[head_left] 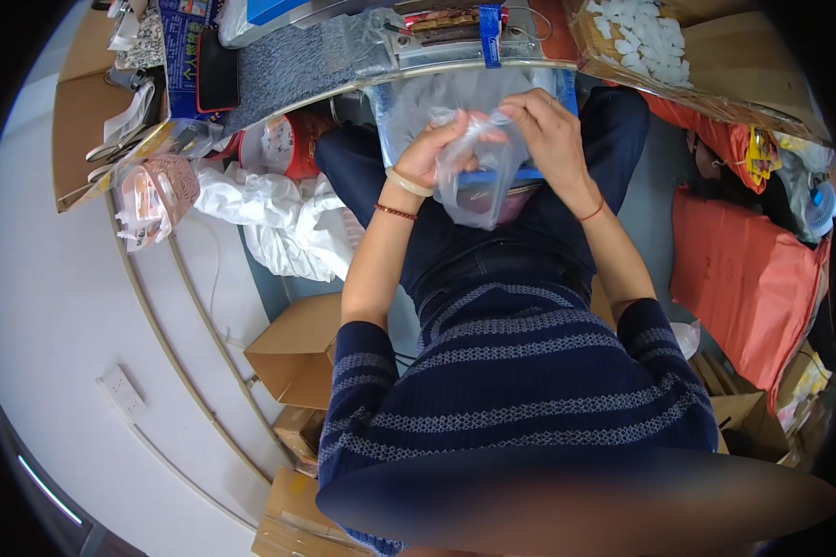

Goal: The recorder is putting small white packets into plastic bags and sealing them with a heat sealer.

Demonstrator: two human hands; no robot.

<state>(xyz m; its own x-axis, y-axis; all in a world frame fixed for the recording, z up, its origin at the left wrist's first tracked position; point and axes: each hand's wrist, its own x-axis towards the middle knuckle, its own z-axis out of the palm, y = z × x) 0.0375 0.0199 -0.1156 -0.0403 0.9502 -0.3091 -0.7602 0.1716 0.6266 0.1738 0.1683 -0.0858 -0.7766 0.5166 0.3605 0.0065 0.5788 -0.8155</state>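
Above my lap, both hands work at the gathered neck of a clear plastic bag [478, 190]. My left hand [427, 153] is closed round the bunched film, its fingers partly hidden by the folds. On the other side my right hand [553, 139] pinches the plastic between thumb and fingers. Loose film hangs down between the two hands. Behind it, between my knees, a blue-rimmed container [532, 174] shows, with more clear plastic in its upper part; the contents cannot be made out.
A work table with a grey mat [293, 79] runs across the front, bearing a dark phone [217, 74] and a metal machine [446, 42]. At the far right a cardboard box [734, 60] holds white pieces [646, 42]. White bags [274, 218] lie left, a red bag [743, 278] right.
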